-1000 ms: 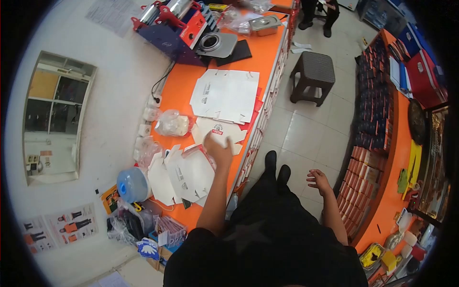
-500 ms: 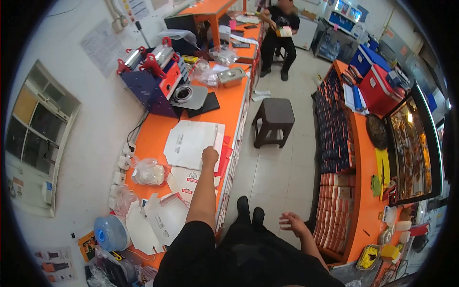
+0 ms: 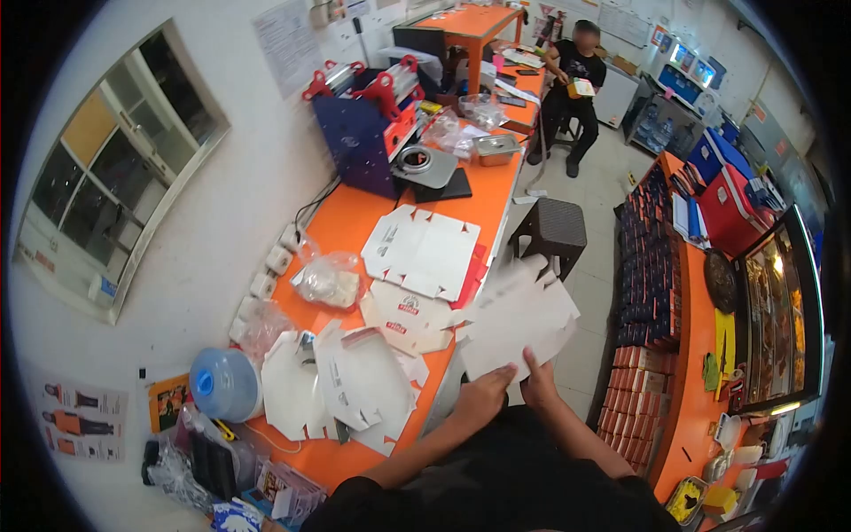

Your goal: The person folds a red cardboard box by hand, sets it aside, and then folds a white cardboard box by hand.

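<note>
In front of my body I hold a flat white cardboard box blank (image 3: pixel 521 321) by its near edge, slightly blurred at the far side. My left hand (image 3: pixel 485 396) is closed on its left corner, and my right hand (image 3: pixel 538 383) pinches it close beside, thumb on top. To the left on the orange counter (image 3: pixel 341 215) lies another flat white box blank (image 3: pixel 425 248) with notched edges. Nearer is a printed box blank (image 3: pixel 406 315) with red marks. Closer still, partly folded white cardboard pieces (image 3: pixel 363 377) overlap one another.
Plastic-wrapped goods (image 3: pixel 328 282) and a blue water jug (image 3: pixel 223 384) stand along the wall. A blue and red machine (image 3: pixel 368 124) sits farther back. A dark stool (image 3: pixel 551 232) is on the floor ahead. Stacked boxes (image 3: pixel 631 399) fill the right counter's side. A person (image 3: pixel 572 89) sits at the back.
My left hand has lifted a white box blank off the counter and brought it before me. My right hand has come up and taken hold of it too. The view has turned left.
</note>
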`<action>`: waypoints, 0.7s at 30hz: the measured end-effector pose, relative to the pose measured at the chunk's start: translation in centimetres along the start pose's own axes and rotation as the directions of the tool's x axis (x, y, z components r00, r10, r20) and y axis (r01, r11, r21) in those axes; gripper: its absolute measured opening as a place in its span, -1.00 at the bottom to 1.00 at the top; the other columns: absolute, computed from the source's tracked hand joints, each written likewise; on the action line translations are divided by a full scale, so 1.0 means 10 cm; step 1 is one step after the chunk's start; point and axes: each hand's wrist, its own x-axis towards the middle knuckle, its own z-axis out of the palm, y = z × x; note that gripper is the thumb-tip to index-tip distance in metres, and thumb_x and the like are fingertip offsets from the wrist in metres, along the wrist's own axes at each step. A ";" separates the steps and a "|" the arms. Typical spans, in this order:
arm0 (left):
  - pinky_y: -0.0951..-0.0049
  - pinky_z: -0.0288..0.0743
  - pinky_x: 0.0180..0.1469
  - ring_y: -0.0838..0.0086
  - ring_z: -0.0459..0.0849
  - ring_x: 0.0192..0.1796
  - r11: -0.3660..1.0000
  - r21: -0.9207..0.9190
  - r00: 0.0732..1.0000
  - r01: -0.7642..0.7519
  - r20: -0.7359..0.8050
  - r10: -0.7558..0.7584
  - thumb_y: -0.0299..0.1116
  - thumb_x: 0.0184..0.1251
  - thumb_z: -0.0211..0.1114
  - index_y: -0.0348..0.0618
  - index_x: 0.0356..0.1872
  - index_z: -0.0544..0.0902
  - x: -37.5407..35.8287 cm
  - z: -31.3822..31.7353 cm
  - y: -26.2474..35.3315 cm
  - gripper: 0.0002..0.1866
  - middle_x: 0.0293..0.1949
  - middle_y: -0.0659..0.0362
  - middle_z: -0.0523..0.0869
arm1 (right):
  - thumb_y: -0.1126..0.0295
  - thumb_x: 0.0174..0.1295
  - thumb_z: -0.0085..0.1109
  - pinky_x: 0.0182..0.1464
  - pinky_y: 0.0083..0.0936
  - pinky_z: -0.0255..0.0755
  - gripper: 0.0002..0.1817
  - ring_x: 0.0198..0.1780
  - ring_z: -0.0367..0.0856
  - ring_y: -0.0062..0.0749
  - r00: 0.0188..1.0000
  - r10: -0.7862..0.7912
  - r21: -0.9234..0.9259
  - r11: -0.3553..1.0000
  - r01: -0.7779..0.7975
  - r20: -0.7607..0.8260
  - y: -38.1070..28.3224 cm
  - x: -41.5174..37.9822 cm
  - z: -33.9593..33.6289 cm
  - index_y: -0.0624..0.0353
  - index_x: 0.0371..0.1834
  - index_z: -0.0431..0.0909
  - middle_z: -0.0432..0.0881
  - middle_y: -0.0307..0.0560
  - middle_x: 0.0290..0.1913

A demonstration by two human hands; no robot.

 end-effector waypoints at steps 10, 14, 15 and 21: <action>0.28 0.46 0.33 0.42 0.51 0.32 -0.021 -0.983 0.901 0.180 0.174 -0.397 0.03 0.60 0.03 -0.16 0.46 0.28 -0.04 -0.79 0.20 -0.38 0.37 0.11 0.47 | 0.40 0.36 0.24 0.41 -0.24 0.32 -0.48 0.39 0.47 -0.01 0.523 -0.149 -0.543 -0.225 0.809 0.839 -0.77 -0.30 0.72 0.22 0.38 0.43 0.45 0.16 0.39; 0.35 0.55 0.23 0.43 0.67 0.15 -0.062 -0.996 0.871 0.070 0.091 -0.483 -0.30 0.61 0.11 -0.25 0.25 0.53 -0.02 -0.98 0.21 -0.66 0.15 0.10 0.67 | 0.38 0.31 0.29 0.48 -0.14 0.19 -0.44 0.47 0.36 0.06 0.591 -0.293 -0.558 0.197 0.806 0.751 -0.80 -0.41 0.83 0.18 0.39 0.46 0.37 0.21 0.46; 0.35 0.55 0.23 0.43 0.67 0.15 -0.069 -0.994 0.869 0.081 0.104 -0.483 -0.30 0.61 0.11 -0.25 0.25 0.53 -0.02 -0.98 0.22 -0.66 0.15 0.10 0.67 | 0.40 0.32 0.27 0.50 -0.10 0.15 -0.44 0.50 0.31 0.04 0.666 -0.319 -0.492 0.479 0.727 0.674 -0.81 -0.44 0.84 0.19 0.40 0.44 0.34 0.20 0.48; 0.40 0.68 -0.09 0.49 0.77 -0.16 0.338 -0.927 0.897 0.164 -0.003 -0.442 -0.43 0.50 0.27 -0.29 0.00 0.68 -0.08 -0.77 0.33 -0.81 -0.19 0.17 0.79 | 0.46 0.34 0.16 0.41 -0.08 0.30 -0.50 0.46 0.36 0.10 0.642 -0.592 -0.442 0.467 0.766 0.487 -0.62 -0.54 0.81 0.17 0.37 0.47 0.33 0.29 0.46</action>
